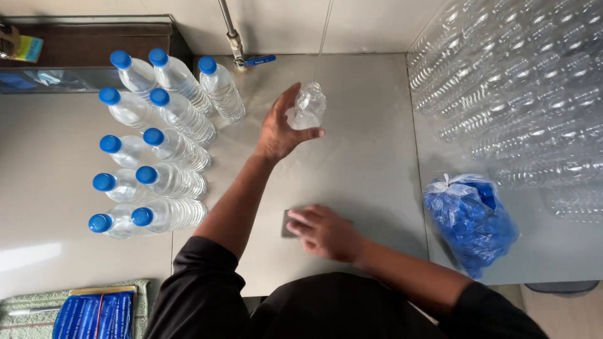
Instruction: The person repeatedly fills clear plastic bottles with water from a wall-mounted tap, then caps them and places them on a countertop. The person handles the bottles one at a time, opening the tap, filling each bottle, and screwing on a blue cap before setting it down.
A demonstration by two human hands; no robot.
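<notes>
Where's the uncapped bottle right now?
In the head view, the uncapped bottle is at upper centre in the left hand, below the tap and right of the capped bottles.

The scene was brightly and evenly lit from overhead, in cool white light. The steel counter (370, 157) threw back a soft sheen, with a pale glare patch at its lower left edge. Shadows were faint and short, gathered under the capped bottles (157, 150). The empty clear bottles (521, 94) glinted with small highlights. Focus was sharp at centre; straight lines bowed slightly toward the edges.
</notes>
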